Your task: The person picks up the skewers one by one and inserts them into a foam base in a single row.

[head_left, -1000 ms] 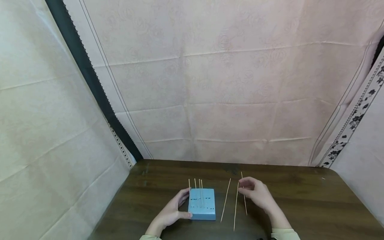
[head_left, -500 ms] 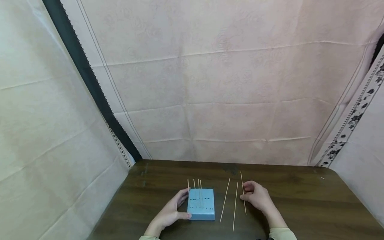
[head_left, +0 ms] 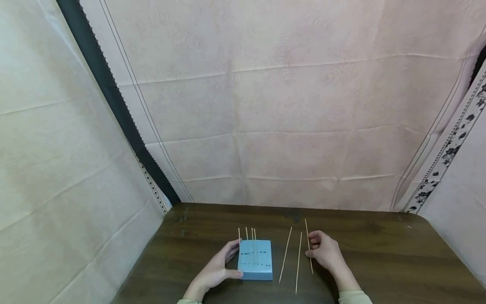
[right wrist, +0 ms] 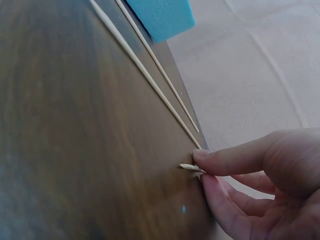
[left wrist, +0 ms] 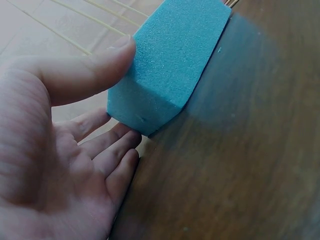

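My left hand [head_left: 216, 268] holds a light blue foam block [head_left: 260, 275] by its left side. In the left wrist view the thumb presses one face of the block [left wrist: 175, 55], with the other fingers behind its lower edge. Several thin wooden skewers [head_left: 247, 233] stand upright in the block's dotted top. To the right, my right hand [head_left: 328, 253] pinches the rightmost loose skewer [head_left: 306, 230] between thumb and index finger. In the right wrist view, a cut end of that skewer [right wrist: 189, 167] pokes out past the thumb tip.
Two more skewers, a left one [head_left: 285, 255] and a middle one [head_left: 298, 261], lie on the dark wooden table [head_left: 379, 253] between block and right hand. A pale cloth [head_left: 296, 105] hangs behind the table's far edge.
My right hand has moved right and a little nearer, from over the middle and rightmost skewers to the rightmost one, which it now pinches. The left hand and block stay put.
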`<state>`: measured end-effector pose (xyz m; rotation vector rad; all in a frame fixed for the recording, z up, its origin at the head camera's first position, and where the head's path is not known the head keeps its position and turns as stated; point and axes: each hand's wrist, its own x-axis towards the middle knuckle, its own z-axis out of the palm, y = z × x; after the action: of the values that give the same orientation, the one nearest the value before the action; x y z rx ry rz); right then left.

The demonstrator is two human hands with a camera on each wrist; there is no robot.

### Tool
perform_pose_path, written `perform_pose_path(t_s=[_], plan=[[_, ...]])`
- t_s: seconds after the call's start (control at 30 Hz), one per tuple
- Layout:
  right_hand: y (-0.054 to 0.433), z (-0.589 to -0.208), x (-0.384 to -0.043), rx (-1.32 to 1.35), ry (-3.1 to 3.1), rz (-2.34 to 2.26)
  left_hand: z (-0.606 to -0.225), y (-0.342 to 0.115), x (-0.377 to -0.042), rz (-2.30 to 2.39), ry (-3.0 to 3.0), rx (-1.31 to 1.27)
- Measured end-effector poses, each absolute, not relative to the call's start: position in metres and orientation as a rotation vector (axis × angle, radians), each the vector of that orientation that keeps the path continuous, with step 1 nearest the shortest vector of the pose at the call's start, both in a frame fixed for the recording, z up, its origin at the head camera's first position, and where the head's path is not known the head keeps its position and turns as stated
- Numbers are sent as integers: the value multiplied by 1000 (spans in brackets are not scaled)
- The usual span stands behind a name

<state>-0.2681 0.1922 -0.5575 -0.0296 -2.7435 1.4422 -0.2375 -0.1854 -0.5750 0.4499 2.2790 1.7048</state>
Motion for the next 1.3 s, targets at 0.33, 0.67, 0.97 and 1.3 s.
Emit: perform_pose_path(t_s=[0.33, 0.67, 0.97, 1.3], plan=[[191, -556, -266, -17, -2748, 1413, -574, -185, -236, 1707, 2275, 448], [191, -555, -264, -16, -2724, 1433, -577, -186, -238, 1699, 2281, 445], [192, -554, -264, -27, -2715, 1460, -576, -186, -239, 1698, 2286, 442], [199, -555, -264, -48, -2699, 1578, -576, -186, -238, 1722, 2266, 500]])
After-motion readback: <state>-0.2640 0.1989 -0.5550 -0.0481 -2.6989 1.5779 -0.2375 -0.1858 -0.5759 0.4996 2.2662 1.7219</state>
